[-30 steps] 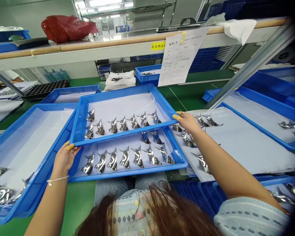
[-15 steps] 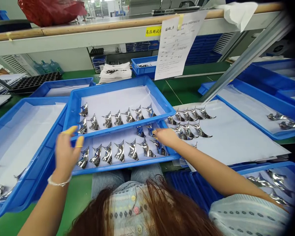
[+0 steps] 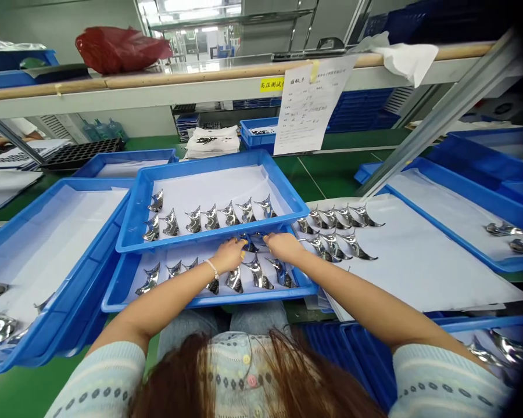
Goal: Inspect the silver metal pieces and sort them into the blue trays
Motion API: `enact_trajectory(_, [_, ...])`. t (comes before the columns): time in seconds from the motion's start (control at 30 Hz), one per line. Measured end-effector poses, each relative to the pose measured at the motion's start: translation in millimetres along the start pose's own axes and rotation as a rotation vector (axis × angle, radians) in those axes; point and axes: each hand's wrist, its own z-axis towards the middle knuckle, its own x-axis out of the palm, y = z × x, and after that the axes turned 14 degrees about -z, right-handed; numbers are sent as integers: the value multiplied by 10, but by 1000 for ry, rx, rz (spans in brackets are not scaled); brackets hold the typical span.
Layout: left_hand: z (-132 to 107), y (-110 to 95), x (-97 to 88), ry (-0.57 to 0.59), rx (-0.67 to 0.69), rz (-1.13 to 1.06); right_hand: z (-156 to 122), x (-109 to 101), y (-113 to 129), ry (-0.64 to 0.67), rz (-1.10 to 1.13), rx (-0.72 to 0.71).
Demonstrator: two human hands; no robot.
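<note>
My left hand (image 3: 229,253) and my right hand (image 3: 284,245) reach side by side into the lower blue tray (image 3: 200,302). Both have their fingers curled onto shiny curved metal pieces (image 3: 249,244) in its back row, just under the front rim of the upper blue tray (image 3: 178,241). The upper tray sits stacked on the lower one, offset to the back, with a row of the same metal pieces (image 3: 209,217) on white paper. More pieces (image 3: 259,276) stand in the lower tray's front row. Yellow finger cots cover some fingertips.
A large blue tray (image 3: 47,325) at the left holds a few pieces. To the right lies a white sheet (image 3: 418,261) with two rows of pieces (image 3: 335,220), beside another blue tray (image 3: 462,232). A slanted metal bar (image 3: 436,116) and a hanging paper form (image 3: 309,104) stand behind.
Both hands let go of the upper tray's front corners, leaving it stacked on the lower tray, and came together at the lower tray's back row of pieces.
</note>
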Motion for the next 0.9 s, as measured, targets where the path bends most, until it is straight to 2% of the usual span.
enact_trajectory(0.13, [171,19,94,-20,-39,-68,-28,-37,15,-4,1,60])
enact_trajectory(0.27, [254,33,113,-37,-65,-164,-91,-132,60,-13,18,125])
enact_trajectory(0.5, [102,-23,12,-94,-21,-375,-369,-410,21,32,76,180])
enact_trajectory(0.63, [-179,-79,-121,-53,2,-543,-567,-609,-107,90,112,143])
enact_trajectory(0.73, [-537,-70,-304,41,14,-670,-720,-728,-262,122,164,76])
enact_trajectory(0.8, [-828,-23,-490,106,24,-737,-810,-769,-402,134,288,10])
enact_trajectory(0.9, [-1239,112,-875,158,85,-858,-866,-826,-616,107,608,-102])
